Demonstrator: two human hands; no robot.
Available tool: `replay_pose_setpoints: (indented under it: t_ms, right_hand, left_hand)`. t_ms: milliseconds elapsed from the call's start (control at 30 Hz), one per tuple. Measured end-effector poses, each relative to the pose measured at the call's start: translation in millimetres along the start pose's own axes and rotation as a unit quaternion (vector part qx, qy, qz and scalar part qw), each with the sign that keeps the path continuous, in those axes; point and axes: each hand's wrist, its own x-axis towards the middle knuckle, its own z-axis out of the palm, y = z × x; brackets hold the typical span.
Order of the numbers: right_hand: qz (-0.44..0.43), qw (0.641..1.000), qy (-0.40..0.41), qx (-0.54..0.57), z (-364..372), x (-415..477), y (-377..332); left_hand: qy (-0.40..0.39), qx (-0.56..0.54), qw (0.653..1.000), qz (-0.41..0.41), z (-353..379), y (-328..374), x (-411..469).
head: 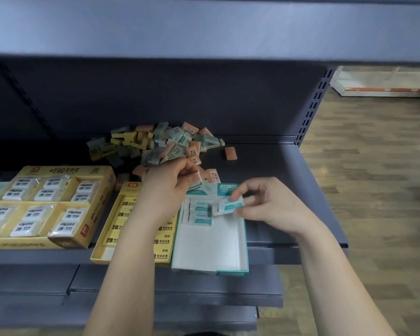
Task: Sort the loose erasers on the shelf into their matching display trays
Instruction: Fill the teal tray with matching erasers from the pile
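A heap of loose erasers (153, 141), teal, yellow and pink, lies at the back of the dark shelf (277, 180). A teal and white tray (211, 248) stands at the front edge and holds a few teal erasers (199, 212) at its far end. My right hand (264, 204) pinches a teal eraser (230, 206) just above the tray's far end. My left hand (165, 190) holds another teal and white eraser (198, 181) over the tray's back left corner. A yellow tray (121, 221) of 2B erasers sits to the left, partly hidden by my left forearm.
A larger yellow display box (49, 204) with white wrapped erasers fills the left of the shelf. One pink eraser (230, 152) lies apart, right of the heap. The upper shelf (204, 27) overhangs. Wood floor (374, 190) lies to the right.
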Motion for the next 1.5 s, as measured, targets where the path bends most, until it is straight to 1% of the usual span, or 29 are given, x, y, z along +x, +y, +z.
replay_pose_setpoints:
  t_ms: [100,167,267,467,800,967,1167,1267,1333,1400,1500]
  right_hand:
    - [-0.048,0.987,0.033,-0.151,4,-2,-8]
    - [-0.065,0.973,0.029,-0.218,5,-3,-11]
    - [-0.063,0.965,0.009,-0.254,4,-5,-11]
    - [-0.049,0.948,0.008,-0.315,6,1,-3]
    - [-0.058,0.933,0.028,-0.354,22,8,-1]
    - [-0.059,0.937,0.021,-0.343,23,10,-2]
    - [-0.02,0.935,0.028,-0.353,28,17,-6]
    - [-0.012,0.939,0.031,-0.343,26,18,-4]
    - [-0.018,0.946,0.044,-0.321,25,17,-3]
    - [-0.023,0.956,0.075,-0.281,24,16,-1]
    - [-0.031,0.956,0.129,-0.261,22,17,-2]
  left_hand:
    - [0.002,0.004,1.0,-0.005,-1,-2,-3]
    - [0.007,0.008,1.0,-0.004,-2,-2,-5]
    - [0.004,0.008,1.0,-0.004,-5,-2,-9]
    - [0.0,0.002,1.0,-0.012,-4,-3,-13]
    - [-0.009,-0.009,1.0,-0.007,-3,-4,-22]
    - [-0.001,-0.069,0.997,-0.016,-7,-8,-24]
    - [-0.012,-0.174,0.984,-0.037,-12,-12,-25]
    - [-0.016,-0.207,0.977,-0.046,-13,-13,-26]
    - [-0.026,-0.217,0.975,-0.044,-14,-14,-26]
    - [-0.05,-0.22,0.974,-0.031,-17,-14,-26]
    - [-0.086,-0.164,0.983,-0.017,-16,-12,-28]
